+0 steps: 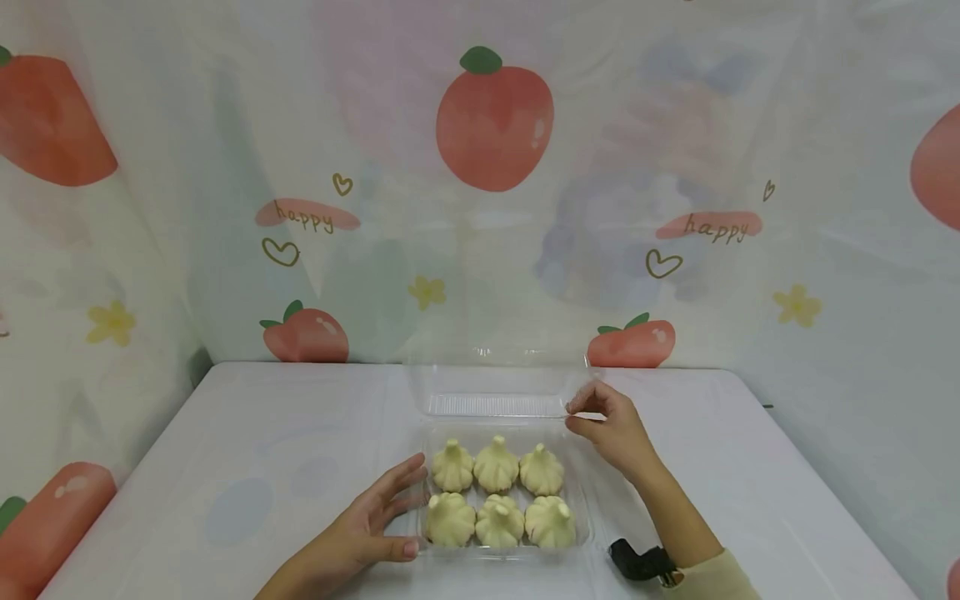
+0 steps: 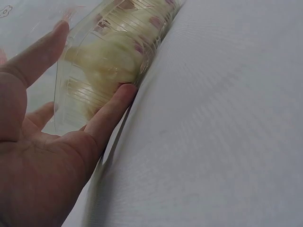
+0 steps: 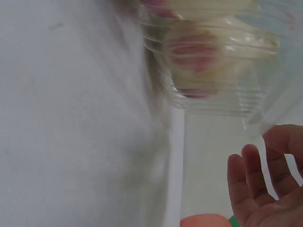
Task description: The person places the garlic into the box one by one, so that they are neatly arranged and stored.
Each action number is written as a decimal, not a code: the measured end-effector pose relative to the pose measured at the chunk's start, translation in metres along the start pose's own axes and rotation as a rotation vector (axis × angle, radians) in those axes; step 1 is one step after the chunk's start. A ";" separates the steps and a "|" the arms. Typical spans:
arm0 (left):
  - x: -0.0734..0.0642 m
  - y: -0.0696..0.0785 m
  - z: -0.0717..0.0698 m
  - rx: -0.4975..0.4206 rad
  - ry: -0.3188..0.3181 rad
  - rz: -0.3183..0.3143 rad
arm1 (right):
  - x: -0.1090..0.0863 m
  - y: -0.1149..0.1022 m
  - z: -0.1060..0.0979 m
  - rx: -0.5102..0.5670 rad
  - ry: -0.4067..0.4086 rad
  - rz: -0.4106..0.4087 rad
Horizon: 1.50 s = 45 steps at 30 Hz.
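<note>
Several pale garlic bulbs (image 1: 498, 465) stand in two rows, stems up, in a clear plastic clamshell container (image 1: 582, 500). Its transparent lid (image 1: 495, 406) is raised at the far side. My left hand (image 1: 375, 521) rests along the container's left side, fingers extended and thumb near the front corner. In the left wrist view, a finger of the left hand (image 2: 52, 156) touches the ribbed wall low down, by the table. My right hand (image 1: 611, 421) pinches the lid's right edge near the hinge between thumb and fingers. Purplish bulb bases (image 3: 196, 56) show through the plastic in the right wrist view.
A white cloth covers the table (image 1: 300, 433), whose far edge meets a fruit-printed curtain (image 1: 480, 250). A black device (image 1: 637, 560) sits at my right wrist, beside the container's front right corner.
</note>
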<state>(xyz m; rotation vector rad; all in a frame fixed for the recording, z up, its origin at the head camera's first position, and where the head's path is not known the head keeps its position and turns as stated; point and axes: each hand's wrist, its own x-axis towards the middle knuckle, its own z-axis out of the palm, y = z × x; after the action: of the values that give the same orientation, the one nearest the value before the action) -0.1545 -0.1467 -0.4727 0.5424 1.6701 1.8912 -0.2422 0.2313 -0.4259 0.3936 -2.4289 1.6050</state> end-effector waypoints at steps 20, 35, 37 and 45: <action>-0.002 0.004 0.000 -0.005 -0.015 0.069 | -0.003 -0.003 -0.032 -0.354 -0.308 -0.099; 0.002 0.003 0.005 -0.005 0.027 -0.032 | -0.019 -0.027 -0.045 -0.337 -0.246 -0.007; 0.003 0.003 0.006 -0.002 0.030 -0.030 | -0.029 -0.034 -0.046 -0.279 -0.220 0.023; 0.000 0.004 0.006 0.008 0.069 -0.033 | -0.079 -0.038 -0.037 0.153 -0.312 0.328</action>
<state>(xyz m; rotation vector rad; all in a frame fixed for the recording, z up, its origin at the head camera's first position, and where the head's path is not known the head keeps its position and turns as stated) -0.1509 -0.1423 -0.4679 0.4545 1.7209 1.8997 -0.1545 0.2602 -0.4031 0.2994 -2.7227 2.0067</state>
